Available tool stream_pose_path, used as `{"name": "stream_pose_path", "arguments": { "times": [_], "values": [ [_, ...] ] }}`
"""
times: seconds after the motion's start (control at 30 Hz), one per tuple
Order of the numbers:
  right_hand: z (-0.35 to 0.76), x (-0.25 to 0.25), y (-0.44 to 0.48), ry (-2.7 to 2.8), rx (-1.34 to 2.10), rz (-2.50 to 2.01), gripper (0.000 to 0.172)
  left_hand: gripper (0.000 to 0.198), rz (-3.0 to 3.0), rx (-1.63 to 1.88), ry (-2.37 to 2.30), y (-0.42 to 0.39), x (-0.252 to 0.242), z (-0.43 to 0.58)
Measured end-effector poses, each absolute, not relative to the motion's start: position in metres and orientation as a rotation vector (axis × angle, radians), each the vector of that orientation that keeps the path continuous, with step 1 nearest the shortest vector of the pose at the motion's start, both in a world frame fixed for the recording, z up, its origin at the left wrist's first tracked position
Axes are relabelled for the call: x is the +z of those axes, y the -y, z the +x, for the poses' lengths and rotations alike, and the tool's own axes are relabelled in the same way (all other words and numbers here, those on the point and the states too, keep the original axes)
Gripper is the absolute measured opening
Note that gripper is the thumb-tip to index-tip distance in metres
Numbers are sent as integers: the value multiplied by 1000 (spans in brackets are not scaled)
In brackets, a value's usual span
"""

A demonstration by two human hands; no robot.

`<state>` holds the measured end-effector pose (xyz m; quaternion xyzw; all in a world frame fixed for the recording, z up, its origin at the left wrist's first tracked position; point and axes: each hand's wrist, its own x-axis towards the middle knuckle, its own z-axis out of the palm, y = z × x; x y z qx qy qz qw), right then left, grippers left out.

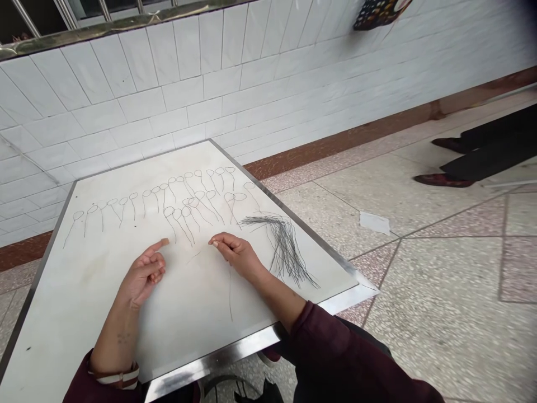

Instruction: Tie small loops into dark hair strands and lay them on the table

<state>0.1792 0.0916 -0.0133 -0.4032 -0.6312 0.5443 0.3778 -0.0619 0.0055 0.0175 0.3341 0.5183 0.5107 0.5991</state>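
Note:
My right hand (pixel 239 254) pinches a thin dark wire (pixel 230 291) between thumb and fingertips above the white tabletop. The wire is so thin that its full course is hard to follow. My left hand (pixel 145 274) is to the left, index finger stretched out with a tan wrap at its tip, the other fingers curled; I see nothing held in it. Beyond both hands lie several looped wires (pixel 174 215), each with a round loop and a straight tail, laid out in rows. A bundle of loose straight wires (pixel 287 246) is beside my right forearm.
The white table (pixel 96 280) has a metal edge and stands near a white tiled wall (pixel 168 95). On the right, a person's legs and dark shoes (pixel 444 180) rest on the tiled floor. A white scrap (pixel 375 222) lies there too. A barred window is at top left.

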Motion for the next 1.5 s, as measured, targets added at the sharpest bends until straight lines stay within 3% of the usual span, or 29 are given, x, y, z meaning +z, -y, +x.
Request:
{"name": "stream_pose_path", "arguments": {
  "times": [0.1,0.47,0.97,1.37,1.5],
  "values": [
    [179,-12,-91,1600,1391,-1057,22,65,781,1279,-1276,-7,18,-62],
    [160,-23,-76,1881,1274,-886,19,67,986,960,-1135,-7,15,-29],
    [158,-19,-76,1816,1398,-1017,23,55,1931,947,-1735,-5,-11,-23],
    [159,-23,-76,1736,1427,-1003,24,54,1650,999,-1849,-5,6,-30],
    [166,-22,-84,1639,1432,-1068,25,49,1417,1165,-1947,-5,17,-41]
  ]
}}
